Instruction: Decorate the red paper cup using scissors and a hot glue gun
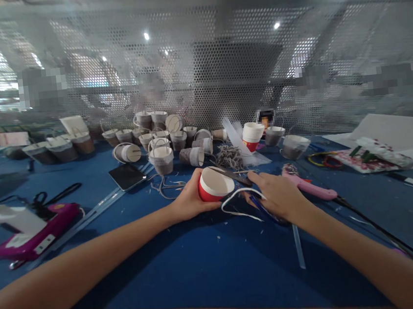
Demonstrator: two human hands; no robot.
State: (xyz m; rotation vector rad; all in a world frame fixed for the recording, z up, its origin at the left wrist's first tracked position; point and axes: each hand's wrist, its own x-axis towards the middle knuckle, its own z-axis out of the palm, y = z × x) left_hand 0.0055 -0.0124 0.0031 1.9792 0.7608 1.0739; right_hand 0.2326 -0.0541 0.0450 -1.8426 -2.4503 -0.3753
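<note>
My left hand [191, 198] is wrapped round a red and white paper cup [213, 185], tilted with its white side turned up towards me. In my right hand [275, 194] is a pair of scissors [262, 210] with dark blue handles. The scissor blades reach left over the far rim of the cup; whether they touch it I cannot tell. A white cord [240, 213] loops out beside my right hand and curls over the blue table between the two hands. Just right of that hand lies a pink glue gun [315, 189].
Several small grey buckets with handles [162, 160] stand and lie along the back. Behind them rises a perforated metal screen [197, 67]. Stacked paper cups [253, 132], grey shreds [229, 157], a phone [127, 176], a magenta power strip [48, 230] and a clear ruler [104, 204] lie around.
</note>
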